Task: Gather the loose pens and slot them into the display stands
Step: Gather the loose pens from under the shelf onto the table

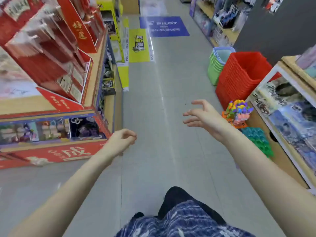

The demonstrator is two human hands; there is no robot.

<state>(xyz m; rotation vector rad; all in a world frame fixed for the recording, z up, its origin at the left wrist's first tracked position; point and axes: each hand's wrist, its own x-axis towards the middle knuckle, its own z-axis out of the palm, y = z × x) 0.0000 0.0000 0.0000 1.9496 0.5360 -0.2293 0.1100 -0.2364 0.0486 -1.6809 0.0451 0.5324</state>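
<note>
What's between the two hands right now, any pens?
Head view: only bare grey floor between the left hand and right hand; no pens visible.

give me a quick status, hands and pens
Left hand loosely curled, holding nothing. Right hand open, fingers spread, empty. No loose pens in view. Aisle floor ahead bare; red baskets off to the right.

Both bare forearms are stretched forward. The left hand (122, 140) is carried at about ten o'clock from the frame's centre, its fingers loosely curled toward the thumb — nothing is seen held in it. The right hand (203, 117) is raised at about two o'clock, palm turned leftward, fingers spread and slightly bent — nothing is touched or gripped by it.
</note>
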